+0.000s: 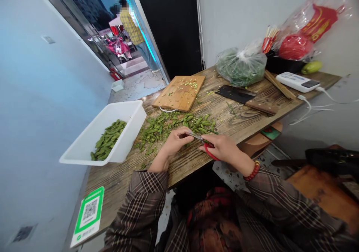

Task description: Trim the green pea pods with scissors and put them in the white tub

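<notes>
My right hand [223, 147] is closed around red-handled scissors [209, 151], their metal blades pointing left at the fingertips of my left hand [178, 139]. The left thumb and fingers are pinched together beside the blade tips; whatever is between them is hidden or too small to name. Just beyond both hands, green edamame pods [202, 123] lie spread on the wooden table [179, 169], with cut bits among them. More pods [110, 137] fill part of a white plastic bin [127, 139] at the table's left end.
A wooden cutting board [179, 93] with chopped bits lies behind the pods. To the right are a cleaver [246, 99], a bag of greens [241, 66] and a white power bank [297, 81] with cables. A QR-code card [89, 214] sits front left. A person [134, 29] stands outside the doorway.
</notes>
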A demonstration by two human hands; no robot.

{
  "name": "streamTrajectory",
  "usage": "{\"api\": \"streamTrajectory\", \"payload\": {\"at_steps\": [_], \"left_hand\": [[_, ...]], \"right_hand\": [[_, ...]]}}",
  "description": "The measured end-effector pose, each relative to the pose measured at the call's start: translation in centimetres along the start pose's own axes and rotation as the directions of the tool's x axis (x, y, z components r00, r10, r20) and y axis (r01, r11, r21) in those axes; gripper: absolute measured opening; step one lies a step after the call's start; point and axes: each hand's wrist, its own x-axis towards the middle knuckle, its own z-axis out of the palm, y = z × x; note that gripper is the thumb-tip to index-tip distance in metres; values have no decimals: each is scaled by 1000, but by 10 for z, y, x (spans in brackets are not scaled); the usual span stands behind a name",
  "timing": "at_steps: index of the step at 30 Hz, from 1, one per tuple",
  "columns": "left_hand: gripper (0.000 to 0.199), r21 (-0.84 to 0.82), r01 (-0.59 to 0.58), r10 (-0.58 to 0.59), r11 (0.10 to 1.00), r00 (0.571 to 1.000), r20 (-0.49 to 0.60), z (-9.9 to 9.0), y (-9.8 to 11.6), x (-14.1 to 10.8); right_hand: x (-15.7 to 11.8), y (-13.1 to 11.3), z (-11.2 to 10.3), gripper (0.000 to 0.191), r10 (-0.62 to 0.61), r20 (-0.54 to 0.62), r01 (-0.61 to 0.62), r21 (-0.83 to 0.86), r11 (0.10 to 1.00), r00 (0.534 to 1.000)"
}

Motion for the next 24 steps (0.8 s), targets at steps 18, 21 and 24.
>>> {"api": "streamTrajectory", "payload": {"at_steps": [18,21,24], "left_hand": [[14,792,233,-168,564,972,-166,18,13,101],[9,827,263,-229,496,959,-168,22,7,106],[6,807,259,-230,530,961,-157,23,10,101]], "right_hand": [[10,58,-34,45,615,-174,-171,871,460,769],[9,60,-31,45,581,-194,-153,856,494,790],[9,63,-28,45,548,-233,-137,824,551,803]]}}
